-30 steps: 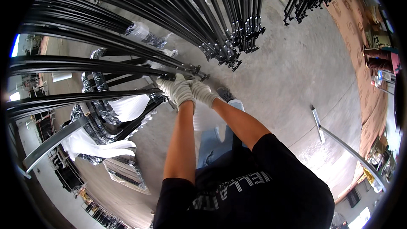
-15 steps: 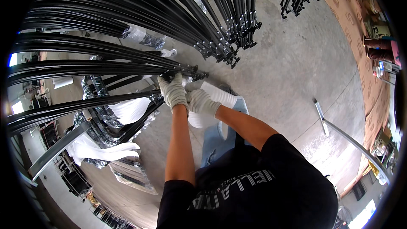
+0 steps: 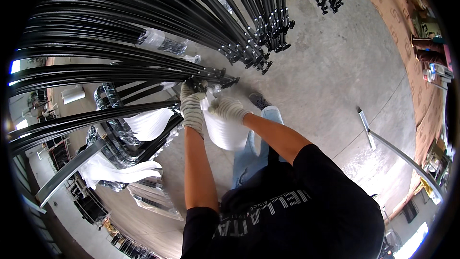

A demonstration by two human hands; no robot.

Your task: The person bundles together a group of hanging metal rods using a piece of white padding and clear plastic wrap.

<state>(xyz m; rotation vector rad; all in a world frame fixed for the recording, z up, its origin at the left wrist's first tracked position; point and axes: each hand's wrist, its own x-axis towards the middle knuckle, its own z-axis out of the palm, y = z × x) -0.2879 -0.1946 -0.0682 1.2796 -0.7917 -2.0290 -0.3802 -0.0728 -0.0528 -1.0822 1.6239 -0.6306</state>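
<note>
The scene was bright, with a burnt-out window far left of the gloved fingers and a white glow far to their lower right. Glare washed the floor below and right of them; thin highlights streaked the black poles to their left. Fisheye distortion bowed straight lines toward a black rim, where distant details softened.

Black tubes glossy, metal-looking; white sheet foam-like plastic; gloves ribbed knit cloth.
</note>
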